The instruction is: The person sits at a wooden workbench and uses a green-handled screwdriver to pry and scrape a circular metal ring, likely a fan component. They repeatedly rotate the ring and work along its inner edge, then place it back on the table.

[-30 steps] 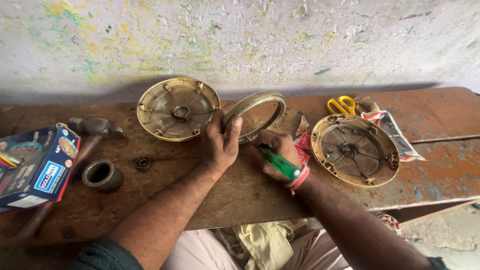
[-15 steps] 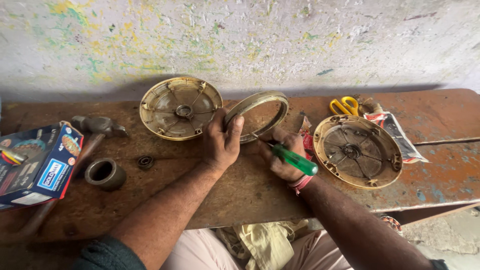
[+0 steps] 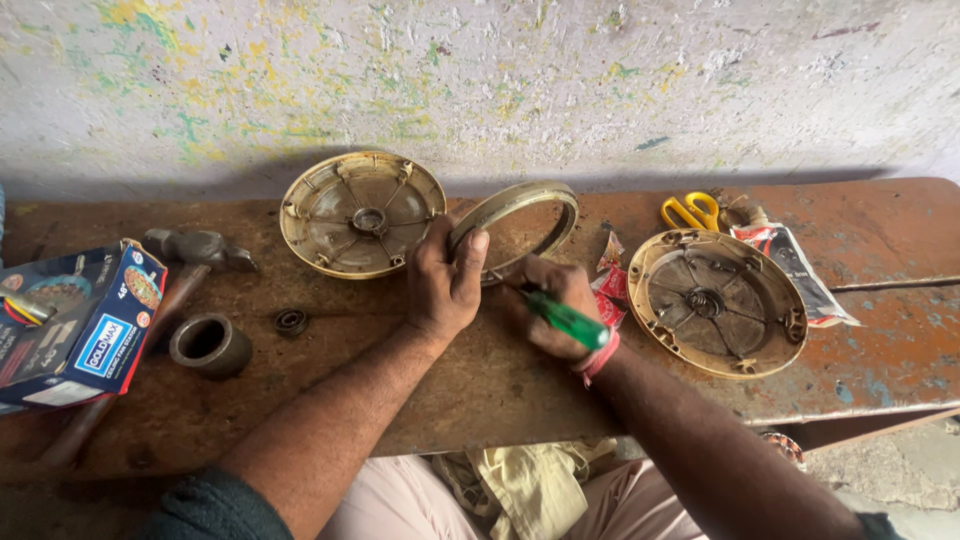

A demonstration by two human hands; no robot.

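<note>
My left hand (image 3: 446, 283) curls over the rim of the ring (image 3: 516, 228), propping it tilted on the bench (image 3: 480, 380). My right hand (image 3: 548, 305) is fisted round a green screwdriver (image 3: 566, 320) just below the ring. Two round covers (image 3: 362, 213) flank it, scissors (image 3: 690, 211) lie far right, and a paint-flecked wall (image 3: 480, 80) stands behind.

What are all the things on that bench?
metal ring: 1, dull beige, tilted at the middle, held by the left hand
round covers: 2, beige, one left of the ring, one to the right
screwdriver: 1, green handle, in the right hand
scissors: 1, yellow handles, back right
hammer: 1, grey head, left
short metal sleeve: 1, grey, left front
bearing: 1, dark, beside the sleeve
box: 1, blue, far left
bench: 1, rusty brown
left hand: 1, on the ring
right hand: 1, gripping the screwdriver
</note>
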